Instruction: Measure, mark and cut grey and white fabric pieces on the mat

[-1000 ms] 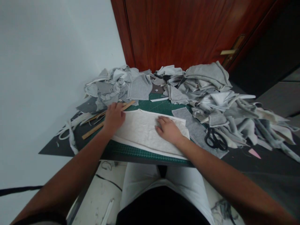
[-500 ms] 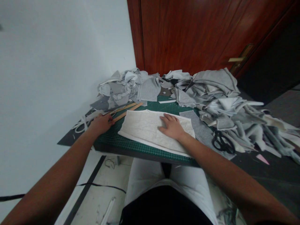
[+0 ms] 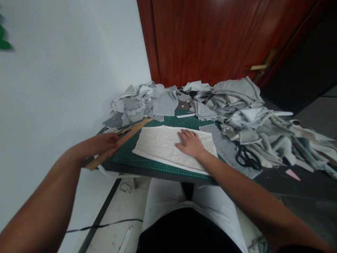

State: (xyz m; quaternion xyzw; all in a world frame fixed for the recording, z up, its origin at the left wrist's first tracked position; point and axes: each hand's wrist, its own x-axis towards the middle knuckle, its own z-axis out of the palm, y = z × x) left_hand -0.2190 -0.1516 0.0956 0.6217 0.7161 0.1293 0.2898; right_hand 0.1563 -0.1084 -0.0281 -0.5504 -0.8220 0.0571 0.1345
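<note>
A long wooden ruler slants across the left side of the table, and my left hand grips it near its middle, fingers closed round it. My right hand lies flat with fingers apart on an off-white piece of fabric, which is spread on a green cutting mat. The fabric's long edges look turned or rolled. Beneath its right end, a flat grey cloth partly shows. Black-handled scissors rest on that cloth, to the right of my right forearm; their blades are hard to make out.
Heaps of grey and white fabric scraps line the back left, and a larger heap covers the back and right. A small pink scrap lies at the right. A white wall and a wooden door bound the table.
My left hand has lifted the ruler and turned it, its near end now reaching past the table's left front edge. My right hand stays flat on the fabric. The view has shifted slightly.
</note>
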